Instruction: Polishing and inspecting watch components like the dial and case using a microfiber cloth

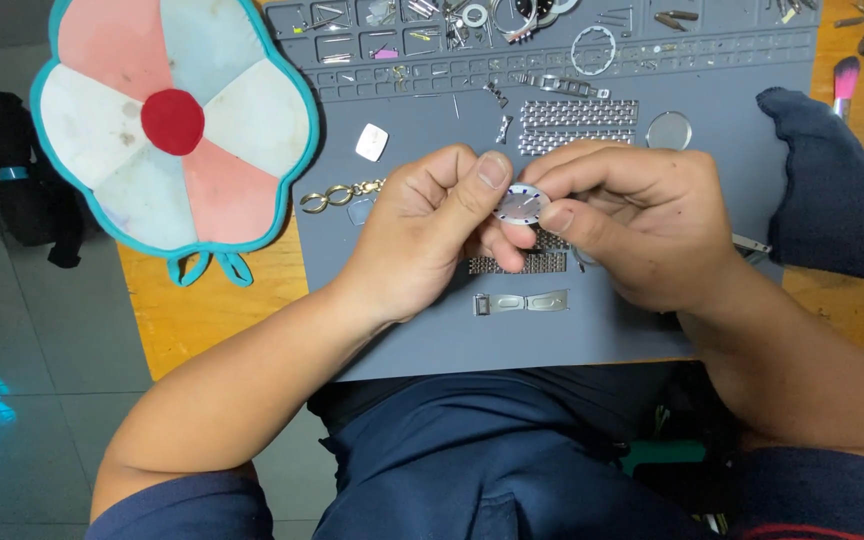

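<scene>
Silver-grey watch dial, round, with thin hour markers, is being held up above the middle of the grey work mat. Left hand is pinching the dial's left edge, thumb pressing on the rim and the other fingers curling underneath. Right hand is gripping the dial's right edge between thumb and forefinger, remaining fingers folding in toward the palm. Both hands are meeting at the dial, fingertips almost touching each other.

Directly below the hands, a mesh metal strap piece is lying flat on the mat, partly hidden by the fingers. Just nearer to the person, a steel clasp is lying apart from it. Above the hands, two wider mesh bands are resting side by side, with a round watch crystal just to their right. A gold chain bracelet is lying at the mat's left edge, and a small square white piece is sitting above it.

Far end of the mat is carrying a moulded parts tray with small metal parts in its compartments. A flower-shaped fabric cushion, pink and white with a red centre, is overhanging the wooden table at left. A dark blue cloth is lying at right.
</scene>
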